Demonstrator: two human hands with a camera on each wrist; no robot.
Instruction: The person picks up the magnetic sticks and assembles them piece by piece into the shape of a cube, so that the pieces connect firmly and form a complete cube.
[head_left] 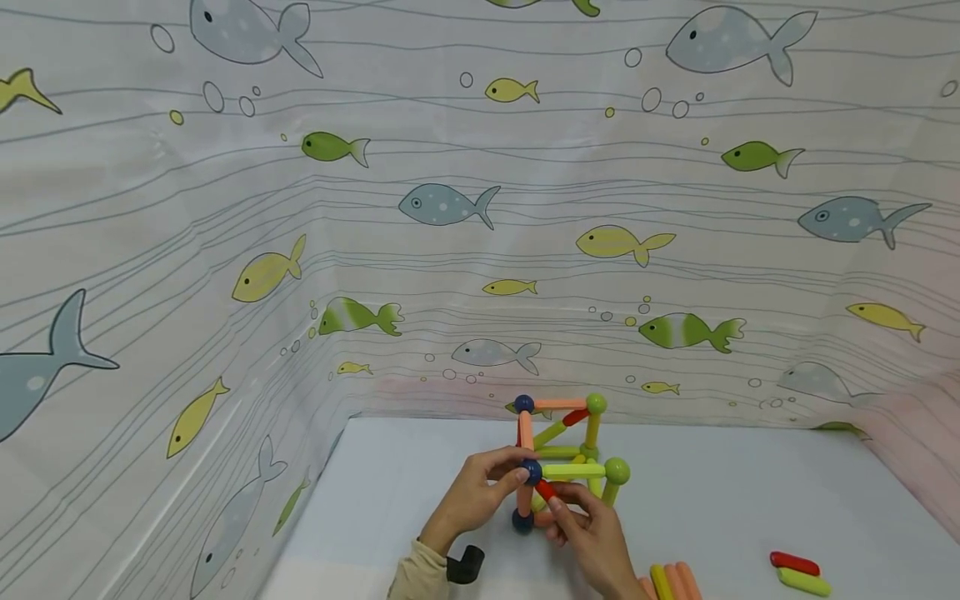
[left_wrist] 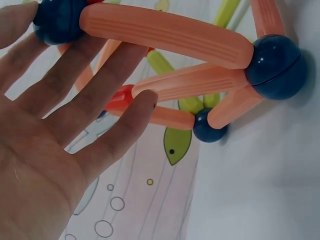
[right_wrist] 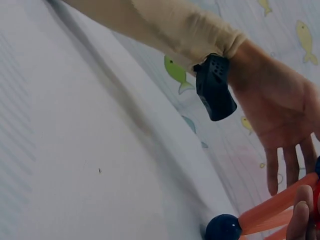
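A boxy frame of magnetic rods and balls stands on the table, with dark blue balls on its left and green balls (head_left: pixel 617 471) on its right. My left hand (head_left: pixel 474 492) pinches the near upper dark blue ball (head_left: pixel 531 472) between thumb and fingers. In the left wrist view, an orange rod (left_wrist: pixel 165 35) joins that ball to a lower blue ball (left_wrist: pixel 276 67). Just below and right of the pinched ball, my right hand (head_left: pixel 596 533) pinches a red rod (head_left: pixel 546 490), its upper end at the ball. Whether that end touches is unclear.
Several orange and yellow rods (head_left: pixel 660 582) lie side by side at the table's front edge. Farther right are a loose red rod (head_left: pixel 795 563) and a yellow-green rod (head_left: pixel 804 582). A fish-print sheet (head_left: pixel 570 183) rises behind the white table (head_left: pixel 720 492).
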